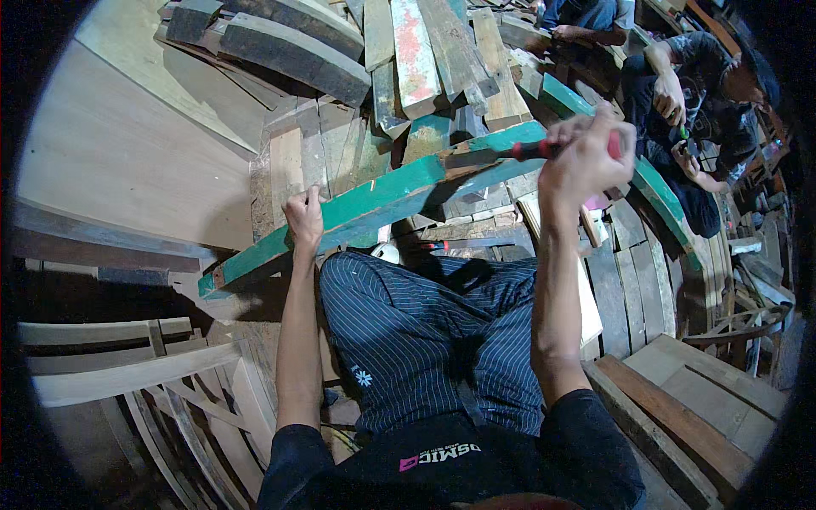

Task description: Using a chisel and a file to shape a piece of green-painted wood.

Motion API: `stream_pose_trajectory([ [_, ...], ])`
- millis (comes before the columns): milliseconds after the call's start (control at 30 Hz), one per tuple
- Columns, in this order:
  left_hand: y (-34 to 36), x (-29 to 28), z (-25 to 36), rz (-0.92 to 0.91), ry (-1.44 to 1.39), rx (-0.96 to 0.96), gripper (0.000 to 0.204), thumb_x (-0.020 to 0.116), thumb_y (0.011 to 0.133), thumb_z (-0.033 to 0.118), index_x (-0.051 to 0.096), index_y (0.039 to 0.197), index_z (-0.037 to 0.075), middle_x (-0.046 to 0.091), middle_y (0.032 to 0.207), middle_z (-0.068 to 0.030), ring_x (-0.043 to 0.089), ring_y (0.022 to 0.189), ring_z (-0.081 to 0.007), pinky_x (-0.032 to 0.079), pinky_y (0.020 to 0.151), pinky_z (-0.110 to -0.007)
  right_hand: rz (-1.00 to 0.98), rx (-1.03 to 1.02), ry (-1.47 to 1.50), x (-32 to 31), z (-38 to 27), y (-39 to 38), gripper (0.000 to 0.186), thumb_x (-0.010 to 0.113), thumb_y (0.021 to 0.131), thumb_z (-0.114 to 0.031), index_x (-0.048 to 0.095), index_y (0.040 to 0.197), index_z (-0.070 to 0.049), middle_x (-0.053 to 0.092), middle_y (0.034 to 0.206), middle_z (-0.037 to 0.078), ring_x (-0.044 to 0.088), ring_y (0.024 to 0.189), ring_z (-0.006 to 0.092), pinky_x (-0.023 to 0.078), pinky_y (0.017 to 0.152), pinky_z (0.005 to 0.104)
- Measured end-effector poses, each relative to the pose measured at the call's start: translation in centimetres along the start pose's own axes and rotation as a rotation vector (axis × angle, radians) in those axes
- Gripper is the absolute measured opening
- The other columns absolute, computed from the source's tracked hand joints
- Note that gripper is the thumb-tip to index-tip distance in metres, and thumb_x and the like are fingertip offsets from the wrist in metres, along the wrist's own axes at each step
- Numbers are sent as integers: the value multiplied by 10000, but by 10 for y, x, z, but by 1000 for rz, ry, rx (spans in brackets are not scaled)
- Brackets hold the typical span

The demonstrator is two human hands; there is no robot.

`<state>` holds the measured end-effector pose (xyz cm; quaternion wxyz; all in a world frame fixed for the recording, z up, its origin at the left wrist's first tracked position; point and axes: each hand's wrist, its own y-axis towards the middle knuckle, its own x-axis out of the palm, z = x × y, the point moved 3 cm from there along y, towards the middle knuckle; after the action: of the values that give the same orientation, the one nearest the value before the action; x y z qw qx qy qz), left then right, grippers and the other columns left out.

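Note:
A long green-painted wooden beam (371, 202) lies slanted across my view, rising from lower left to upper right, with bare wood showing near its right part. My left hand (304, 219) is closed round the beam left of its middle. My right hand (588, 157), slightly blurred, is closed on the red-and-black handle (531, 150) of a chisel-like tool, whose blade (474, 158) rests at the bared patch of the beam. Beyond my striped-trousered legs, another red-handled tool (450, 245) lies on the floor below the beam.
Two co-workers (697, 102) (578, 21) sit at the upper right, the nearer one holding small items beside another green piece (663, 204). Timber offcuts (412, 51) are piled ahead. Pale boards (136, 144) stand at left, slatted frames (127, 374) at lower left, planks (671, 425) at lower right.

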<state>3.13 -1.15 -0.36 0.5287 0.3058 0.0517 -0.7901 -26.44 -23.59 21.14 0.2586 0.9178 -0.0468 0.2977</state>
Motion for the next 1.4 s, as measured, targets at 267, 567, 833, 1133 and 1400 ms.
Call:
stream_pose_trajectory([
  [267, -3, 1, 2, -18, 102, -5, 421, 570, 894, 313, 709, 670, -15, 573, 546, -206, 608, 545, -302, 437, 595, -408, 1, 144, -15, 3, 37, -15, 255, 595, 920, -81, 418, 736, -71, 409, 518, 15, 403, 412, 122, 351, 389, 284],
  [567, -1, 3, 3, 1, 33, 30, 448, 562, 903, 327, 688, 646, -18, 559, 537, -204, 590, 520, -301, 435, 603, -412, -28, 106, -65, 13, 25, 4, 244, 587, 922, -80, 432, 735, -52, 421, 537, 26, 405, 439, 113, 360, 421, 280],
  [833, 0, 1, 2, -4, 42, 27, 465, 555, 910, 354, 696, 649, -4, 569, 530, -193, 605, 524, -280, 434, 579, -403, -67, 105, 106, 8, -13, 29, 222, 528, 933, -51, 464, 721, -33, 424, 578, 21, 408, 448, 133, 348, 420, 286],
  [1133, 0, 2, 0, 2, 107, -61, 434, 560, 877, 340, 704, 666, -11, 596, 567, -208, 626, 556, -308, 459, 628, -401, -56, 103, -33, -1, 18, 9, 238, 550, 929, -69, 453, 713, -38, 423, 532, 27, 420, 436, 126, 360, 402, 282],
  [1400, -1, 5, 6, -17, 78, -24, 436, 567, 890, 348, 712, 681, -6, 590, 552, -185, 605, 546, -278, 457, 624, -393, -71, 14, -74, 8, 20, 3, 195, 570, 939, -85, 480, 773, -36, 427, 540, 38, 423, 431, 129, 364, 390, 273],
])
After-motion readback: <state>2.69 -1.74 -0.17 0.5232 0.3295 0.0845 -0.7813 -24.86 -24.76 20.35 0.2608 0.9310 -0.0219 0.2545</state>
